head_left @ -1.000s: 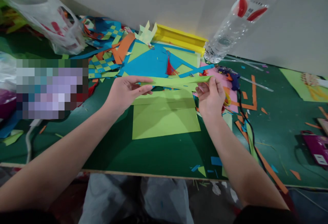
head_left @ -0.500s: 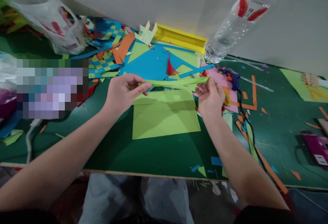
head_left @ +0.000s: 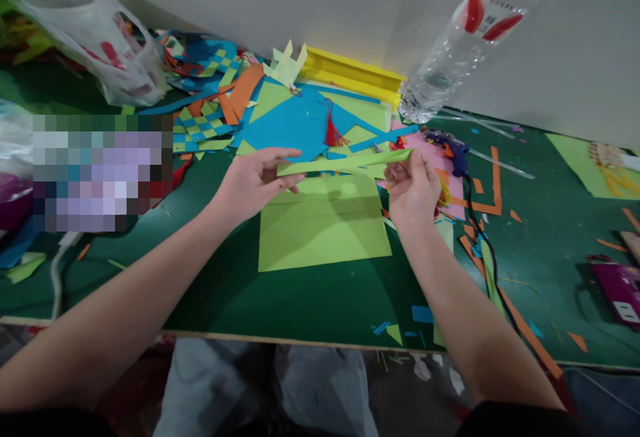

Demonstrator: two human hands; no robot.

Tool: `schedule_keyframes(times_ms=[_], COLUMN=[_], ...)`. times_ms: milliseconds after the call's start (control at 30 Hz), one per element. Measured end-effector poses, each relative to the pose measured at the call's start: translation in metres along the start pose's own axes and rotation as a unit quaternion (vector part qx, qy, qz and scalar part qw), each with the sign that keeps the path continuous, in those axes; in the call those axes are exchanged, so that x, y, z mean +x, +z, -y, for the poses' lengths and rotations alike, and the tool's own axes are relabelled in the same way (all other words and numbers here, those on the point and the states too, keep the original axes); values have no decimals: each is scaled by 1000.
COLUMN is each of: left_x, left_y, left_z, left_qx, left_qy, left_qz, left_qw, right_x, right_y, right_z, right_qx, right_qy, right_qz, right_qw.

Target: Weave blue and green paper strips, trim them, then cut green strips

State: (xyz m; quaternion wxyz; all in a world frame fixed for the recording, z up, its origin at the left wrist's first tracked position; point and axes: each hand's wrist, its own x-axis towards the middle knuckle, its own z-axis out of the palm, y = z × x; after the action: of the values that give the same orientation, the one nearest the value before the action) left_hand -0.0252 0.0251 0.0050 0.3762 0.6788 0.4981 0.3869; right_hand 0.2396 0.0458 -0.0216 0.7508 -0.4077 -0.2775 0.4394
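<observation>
A narrow light-green paper strip stretches sideways in the air above the table. Its right end is pinched between the thumb and fingers of my right hand. At the other end, my left hand has its thumb and fingers spread, with the strip's tip in the gap between them; whether it touches a finger I cannot tell. Below the strip lies a light-green paper sheet with a line across its upper part. Past it are a blue paper piece and a red tassel.
A clear plastic bottle stands at the back beside a yellow tray. Woven paper pieces and a plastic bag lie at left. On the right are a dark-blue glue gun, its black cord, orange scraps and a purple box.
My left thumb and fingers have spread apart from their pinch on the strip's left end. That end has dropped slightly. My right hand keeps its hold in nearly the same spot.
</observation>
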Motion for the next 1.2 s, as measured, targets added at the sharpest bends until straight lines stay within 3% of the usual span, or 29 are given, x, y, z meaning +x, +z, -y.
schedule_keyframes(times_ms=[400, 600, 1033, 1200], left_x=[1, 2, 3, 3], left_y=[1, 3, 1, 2], left_z=[-4, 3, 4, 3], left_qx=[-144, -125, -122, -87], left_qy=[-41, -50, -83, -56], left_qz=[-24, -76, -92, -107], left_qw=[988, 988, 985, 989], right_x=[-2, -3, -3, -4], right_y=[2, 3, 5, 3], right_z=[1, 2, 3, 2], right_qx=[12, -4, -12, -12], right_qy=[9, 13, 10, 9], right_qz=[8, 2, 1, 2], right_qw=[1000, 1000, 1000, 1000])
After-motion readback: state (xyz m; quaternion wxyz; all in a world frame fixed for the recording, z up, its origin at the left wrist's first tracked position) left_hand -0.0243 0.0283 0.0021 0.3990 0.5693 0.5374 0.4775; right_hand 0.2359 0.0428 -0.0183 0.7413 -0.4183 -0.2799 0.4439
